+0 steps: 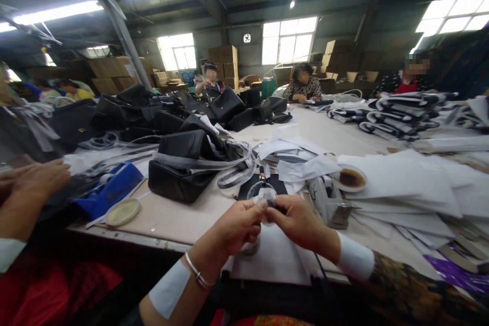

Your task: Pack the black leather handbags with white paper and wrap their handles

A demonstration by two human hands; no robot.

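Note:
My left hand (239,224) is closed, thumb and fingers pinching a small piece of whitish translucent wrapping (266,193). On the other side, my right hand (300,216) pinches the same wrapping; the fingertips of both hands nearly meet. The wrapping goes round a looped strap, whose dark end with gold-coloured hardware (262,175) shows just beyond my fingers. Beneath lies a black piece (248,183), perhaps part of a bag. A sheet of white paper (273,260) rests below my wrists, at the table's front edge.
Left of my hands lie black bags (179,163), a blue tape dispenser (110,191) and a round lid-like dish (122,212). To the right stand a grey tape dispenser (330,204), a bowl of brown stuff (350,178) and paper sheets (412,178). A co-worker's hands (38,178) reach in at left.

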